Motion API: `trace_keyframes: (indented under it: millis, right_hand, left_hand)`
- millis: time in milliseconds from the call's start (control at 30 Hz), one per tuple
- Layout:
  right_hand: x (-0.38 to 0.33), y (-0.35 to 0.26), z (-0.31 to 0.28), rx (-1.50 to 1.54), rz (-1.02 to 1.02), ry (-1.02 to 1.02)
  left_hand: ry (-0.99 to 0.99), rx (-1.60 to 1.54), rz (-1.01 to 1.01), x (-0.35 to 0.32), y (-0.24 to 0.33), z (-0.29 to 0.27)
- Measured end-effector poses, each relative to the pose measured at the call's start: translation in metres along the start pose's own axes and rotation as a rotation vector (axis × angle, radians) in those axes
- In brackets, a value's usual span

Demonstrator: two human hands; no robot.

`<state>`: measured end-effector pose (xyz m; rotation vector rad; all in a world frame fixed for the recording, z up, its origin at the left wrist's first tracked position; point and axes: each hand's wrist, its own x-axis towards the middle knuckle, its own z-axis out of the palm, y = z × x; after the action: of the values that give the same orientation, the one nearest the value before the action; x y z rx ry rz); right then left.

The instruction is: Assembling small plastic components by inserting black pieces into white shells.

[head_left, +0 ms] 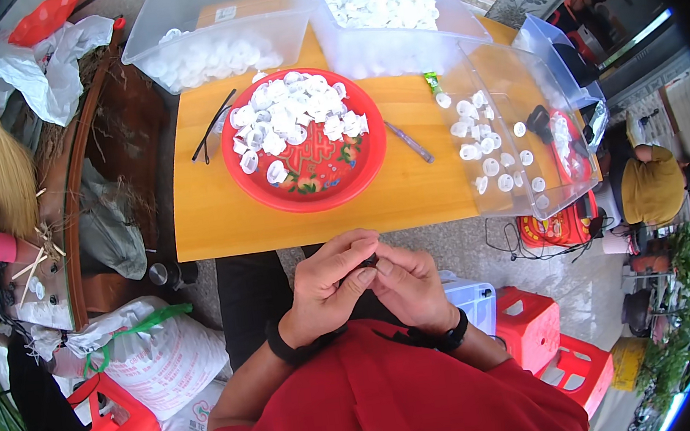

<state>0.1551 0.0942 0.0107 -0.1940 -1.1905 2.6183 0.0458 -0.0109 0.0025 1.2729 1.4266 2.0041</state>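
Yellow table (210, 222), red tray (318, 201) of white parts (291, 111) nearer its left edge. I see the left hand (331, 278) and right hand (412, 283) just off the near edge, fingertips pinched closed together on a small dark piece (371, 261); mostly covered, can't tell its shape. Main risk: pinch slips and, no table below, it drops to the floor (473, 254). Likely cause: tiny contact area. Lesser: a right-hand reach clips the slim tool (411, 142) beside the tray.
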Motion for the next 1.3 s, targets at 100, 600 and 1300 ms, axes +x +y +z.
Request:
trace_keyframes:
  millis: [100,600,1300]
  right_hand:
    - [0.001,0.001,0.001,0.027,-0.026,0.014]
    - [0.005,-0.013,-0.002,0.160,0.044,0.048]
    - [0.005,-0.008,-0.007,-0.020,-0.052,0.051]
  left_hand:
    - [-0.004,0.010,-0.019,0.000,0.002,0.002]
    - [0.294,0.106,0.050,-0.001,0.001,0.023]
    - [0.183,0.108,-0.057,-0.002,0.003,0.014]
